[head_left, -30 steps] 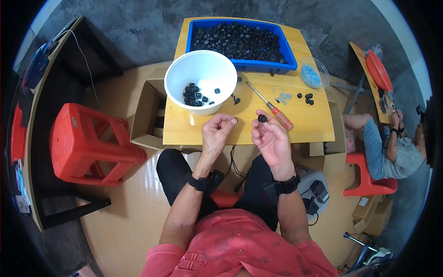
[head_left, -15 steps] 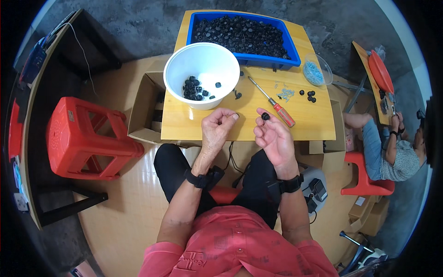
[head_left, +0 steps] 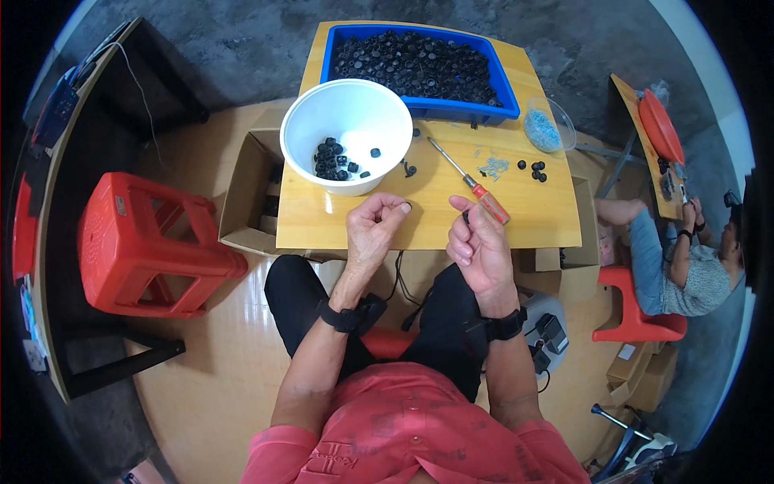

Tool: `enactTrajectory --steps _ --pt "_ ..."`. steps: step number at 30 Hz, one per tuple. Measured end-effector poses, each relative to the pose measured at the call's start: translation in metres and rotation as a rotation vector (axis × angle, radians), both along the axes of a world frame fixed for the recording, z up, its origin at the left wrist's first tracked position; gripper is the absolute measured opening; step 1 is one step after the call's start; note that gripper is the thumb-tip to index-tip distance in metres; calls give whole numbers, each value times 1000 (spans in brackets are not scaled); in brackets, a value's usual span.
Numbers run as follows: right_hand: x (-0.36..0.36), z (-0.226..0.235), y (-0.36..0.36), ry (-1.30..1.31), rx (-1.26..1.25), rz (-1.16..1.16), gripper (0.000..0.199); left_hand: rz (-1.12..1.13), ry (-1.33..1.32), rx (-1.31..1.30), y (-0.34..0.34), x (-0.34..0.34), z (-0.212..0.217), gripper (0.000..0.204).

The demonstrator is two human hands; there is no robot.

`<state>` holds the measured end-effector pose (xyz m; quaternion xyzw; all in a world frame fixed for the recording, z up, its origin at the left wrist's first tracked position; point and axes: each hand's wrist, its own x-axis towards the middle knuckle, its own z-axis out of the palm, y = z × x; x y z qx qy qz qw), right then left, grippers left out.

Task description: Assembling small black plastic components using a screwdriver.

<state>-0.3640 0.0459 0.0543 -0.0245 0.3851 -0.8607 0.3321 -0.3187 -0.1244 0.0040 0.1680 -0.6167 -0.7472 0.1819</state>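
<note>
My left hand (head_left: 376,227) hovers over the table's near edge, thumb and forefinger pinched on a tiny dark piece that is mostly hidden. Across from it, my right hand (head_left: 482,246) has its fingers curled round a small black round plastic part (head_left: 465,216), of which just an edge shows. Beyond the left hand stands a white bowl (head_left: 298,121) with several black parts (head_left: 330,160) in it. A screwdriver (head_left: 488,203) with a red handle lies past my right hand. Loose screws (head_left: 493,168) are scattered beside it.
A blue tray (head_left: 508,101) full of black parts sits at the table's (head_left: 435,234) far side. Right of it are a clear tub (head_left: 544,133) of small bluish pieces and several black parts (head_left: 538,170). A red stool (head_left: 129,242) stands left; another person (head_left: 697,278) sits right.
My right fingers have curled in and the black part has turned, so less of it shows. The left hand keeps its pinch. The whole view has shifted slightly.
</note>
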Motion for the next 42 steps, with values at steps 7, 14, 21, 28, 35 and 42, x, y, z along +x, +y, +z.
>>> enactTrajectory --steps 7,14,21,28,35,42 --pt "-1 -5 0 36 -25 -17 31 5 4 -8 0 -1 3 5" --pt "4 10 -2 46 -120 46 37 2 8 -2 0 -2 -1 6" --pt "4 3 9 117 -403 288 40 -9 14 -10 0 1 1 5" --pt "8 9 4 284 -198 197 36 -6 31 3 -1 0 1 5" --pt "14 14 3 353 -154 194 35 -7 23 -7 0 -1 0 5" --pt "21 18 3 286 -170 166 29 -4 -3 -18 1 1 3 5"
